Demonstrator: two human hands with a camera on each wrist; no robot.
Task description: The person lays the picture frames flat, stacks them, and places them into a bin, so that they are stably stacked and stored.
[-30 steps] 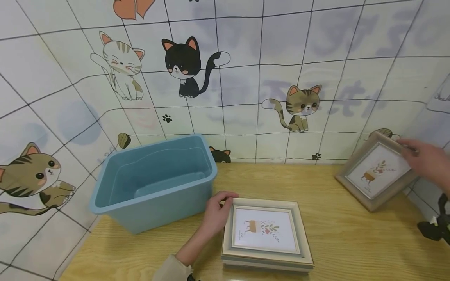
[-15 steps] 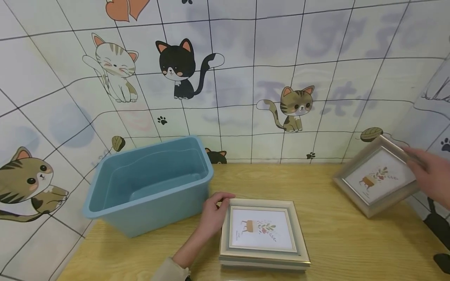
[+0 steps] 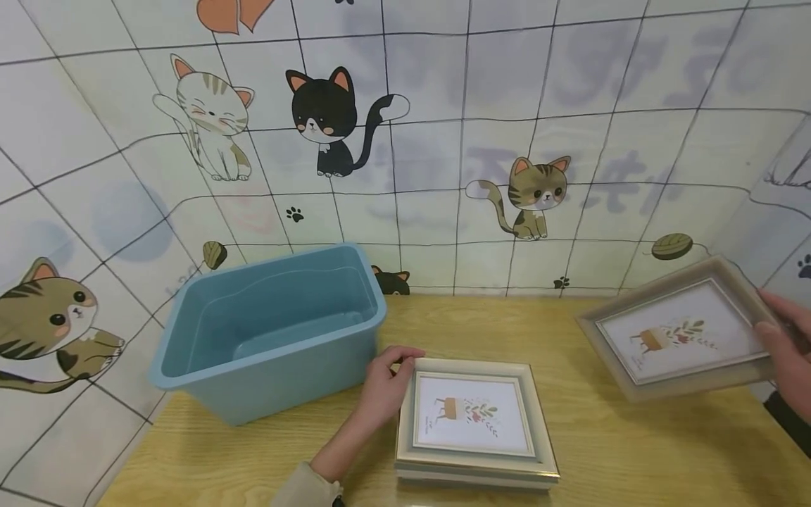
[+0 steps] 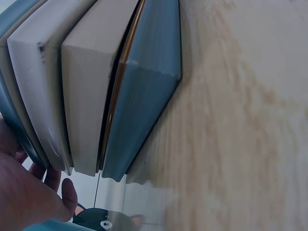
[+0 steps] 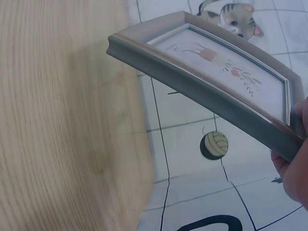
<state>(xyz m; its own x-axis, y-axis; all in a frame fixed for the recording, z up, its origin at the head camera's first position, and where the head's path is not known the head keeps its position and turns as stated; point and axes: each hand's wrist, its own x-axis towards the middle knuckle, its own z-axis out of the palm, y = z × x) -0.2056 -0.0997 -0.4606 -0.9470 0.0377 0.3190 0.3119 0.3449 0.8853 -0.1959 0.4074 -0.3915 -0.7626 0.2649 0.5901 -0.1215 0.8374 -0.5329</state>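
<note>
At the right of the head view my right hand [image 3: 788,352] grips a silver-taupe picture frame [image 3: 674,338] by its right edge, thumb on the front. The frame is tilted, its plant picture facing up toward me. In the right wrist view this frame [image 5: 207,72] appears from its edge, fingers [image 5: 281,163] underneath. My left hand [image 3: 385,391] touches the upper left corner of a stack of picture frames [image 3: 472,415] lying flat on the table. From the left wrist view, the stack [image 4: 84,101] shows white, cream and blue edges, with the fingertips against its side.
Left of the stack stands a light blue plastic tub [image 3: 285,362] with nothing visible inside. The wooden table [image 3: 481,324] meets a wall covering [image 3: 431,162] printed with cats and grid lines at the back and sides.
My right hand has brought the picture frame slightly nearer and turned it from a steep diagonal to a flatter tilt. The left hand and the stack have stayed in place.
</note>
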